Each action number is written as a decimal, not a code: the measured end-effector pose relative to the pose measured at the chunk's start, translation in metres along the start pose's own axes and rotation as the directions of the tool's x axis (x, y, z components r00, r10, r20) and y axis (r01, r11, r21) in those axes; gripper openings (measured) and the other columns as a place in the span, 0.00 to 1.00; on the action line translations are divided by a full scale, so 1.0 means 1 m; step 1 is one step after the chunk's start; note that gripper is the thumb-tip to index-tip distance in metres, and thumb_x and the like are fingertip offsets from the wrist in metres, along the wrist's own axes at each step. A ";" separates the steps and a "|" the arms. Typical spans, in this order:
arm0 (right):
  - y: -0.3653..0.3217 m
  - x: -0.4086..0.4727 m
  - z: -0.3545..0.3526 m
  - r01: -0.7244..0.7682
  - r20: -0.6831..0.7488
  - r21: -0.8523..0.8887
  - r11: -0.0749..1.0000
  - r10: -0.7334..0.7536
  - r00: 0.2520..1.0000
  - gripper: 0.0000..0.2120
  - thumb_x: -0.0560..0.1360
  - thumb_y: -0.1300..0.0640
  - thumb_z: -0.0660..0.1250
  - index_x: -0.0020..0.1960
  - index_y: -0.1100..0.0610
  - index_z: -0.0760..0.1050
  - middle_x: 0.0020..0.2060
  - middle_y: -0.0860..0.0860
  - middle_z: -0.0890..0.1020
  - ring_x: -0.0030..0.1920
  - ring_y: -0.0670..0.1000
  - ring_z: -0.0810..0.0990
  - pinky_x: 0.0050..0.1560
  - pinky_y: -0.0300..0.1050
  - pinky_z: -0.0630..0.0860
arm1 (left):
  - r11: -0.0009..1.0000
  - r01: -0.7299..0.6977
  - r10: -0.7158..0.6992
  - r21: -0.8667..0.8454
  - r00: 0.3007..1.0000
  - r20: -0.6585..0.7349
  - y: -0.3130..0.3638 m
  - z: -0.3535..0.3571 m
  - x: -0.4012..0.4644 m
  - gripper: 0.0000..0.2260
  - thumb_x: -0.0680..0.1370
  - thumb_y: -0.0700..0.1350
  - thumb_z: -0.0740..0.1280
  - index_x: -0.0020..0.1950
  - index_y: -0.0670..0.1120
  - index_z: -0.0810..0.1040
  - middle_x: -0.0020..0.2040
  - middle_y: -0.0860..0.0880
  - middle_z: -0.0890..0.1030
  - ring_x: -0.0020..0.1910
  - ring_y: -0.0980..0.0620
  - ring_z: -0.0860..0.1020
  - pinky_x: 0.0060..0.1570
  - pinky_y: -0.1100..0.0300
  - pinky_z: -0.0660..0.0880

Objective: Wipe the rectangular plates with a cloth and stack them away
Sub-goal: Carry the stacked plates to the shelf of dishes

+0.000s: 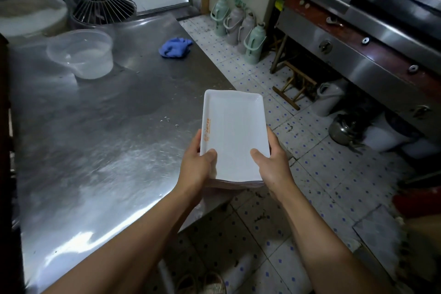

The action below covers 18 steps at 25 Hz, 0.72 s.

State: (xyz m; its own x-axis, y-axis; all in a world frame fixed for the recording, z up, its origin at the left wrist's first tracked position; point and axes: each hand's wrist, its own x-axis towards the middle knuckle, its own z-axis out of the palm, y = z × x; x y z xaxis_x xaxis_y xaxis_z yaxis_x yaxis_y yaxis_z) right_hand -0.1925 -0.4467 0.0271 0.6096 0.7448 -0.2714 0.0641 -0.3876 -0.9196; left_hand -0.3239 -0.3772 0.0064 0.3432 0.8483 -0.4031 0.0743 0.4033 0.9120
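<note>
My left hand [199, 162] and right hand [268, 162] grip the stack of plates [235, 136] at the steel surface's [95, 138] edge — keep it level, thumbs pressed, lest plates slide.

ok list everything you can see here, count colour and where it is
stack of rectangular plates: several, exact count unclear, white, orange print on the top one's left rim, held over the table's right edge
cloth: one, blue, crumpled, far right part of the table
plastic tub: one, clear, far left part of the table
table: one, steel, left half of view
thermos flasks: four, pale green and grey, on the floor by the far wall
kettle: one, metal, on the floor under the steel counter on the right
left hand: grips the stack's near left corner, thumb on top
right hand: grips the stack's near right corner, thumb on top
</note>
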 end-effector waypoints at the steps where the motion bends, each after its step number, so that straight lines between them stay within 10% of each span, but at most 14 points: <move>1: -0.011 -0.005 0.002 0.017 0.006 0.005 1.000 -0.017 1.000 0.28 0.77 0.68 0.60 0.73 0.50 0.62 0.61 0.50 0.76 0.59 0.50 0.75 0.57 0.41 0.76 | 1.000 -0.011 0.011 -0.005 1.000 -0.009 0.011 -0.005 -0.005 0.23 0.79 0.35 0.57 0.67 0.58 0.69 0.56 0.55 0.78 0.52 0.53 0.79 0.37 0.62 0.79; 4: -0.049 -0.020 0.012 0.082 0.039 0.015 0.997 -0.083 0.996 0.27 0.77 0.68 0.60 0.72 0.50 0.63 0.58 0.49 0.77 0.54 0.48 0.76 0.43 0.27 0.76 | 0.997 -0.061 0.060 -0.038 0.997 -0.045 0.043 -0.026 -0.025 0.24 0.78 0.34 0.57 0.67 0.57 0.69 0.58 0.52 0.78 0.53 0.49 0.79 0.37 0.59 0.79; 9: -0.096 -0.040 0.036 0.197 0.150 0.015 0.980 -0.197 0.969 0.27 0.76 0.67 0.61 0.71 0.48 0.64 0.58 0.48 0.79 0.57 0.49 0.78 0.60 0.51 0.76 | 0.983 -0.151 0.132 -0.107 0.976 -0.171 0.082 -0.063 -0.063 0.24 0.76 0.32 0.58 0.63 0.58 0.72 0.53 0.53 0.81 0.47 0.52 0.81 0.29 0.65 0.76; 18: -0.144 -0.075 0.101 0.367 0.564 0.134 0.920 -0.375 0.735 0.26 0.75 0.67 0.62 0.61 0.38 0.70 0.50 0.40 0.81 0.49 0.43 0.81 0.44 0.39 0.81 | 0.930 -0.336 0.194 -0.147 0.791 -0.580 0.103 -0.117 -0.155 0.22 0.76 0.31 0.59 0.49 0.60 0.76 0.42 0.57 0.83 0.38 0.55 0.83 0.29 0.63 0.77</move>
State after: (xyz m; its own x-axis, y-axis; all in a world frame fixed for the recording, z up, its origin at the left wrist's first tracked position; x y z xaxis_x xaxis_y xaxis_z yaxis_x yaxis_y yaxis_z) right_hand -0.3272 -0.3916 0.1511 -0.0215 0.9997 -0.0146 0.1770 -0.0105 -0.9842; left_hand -0.4786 -0.4268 0.1543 -0.2575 0.9482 -0.1858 -0.1840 0.1407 0.9728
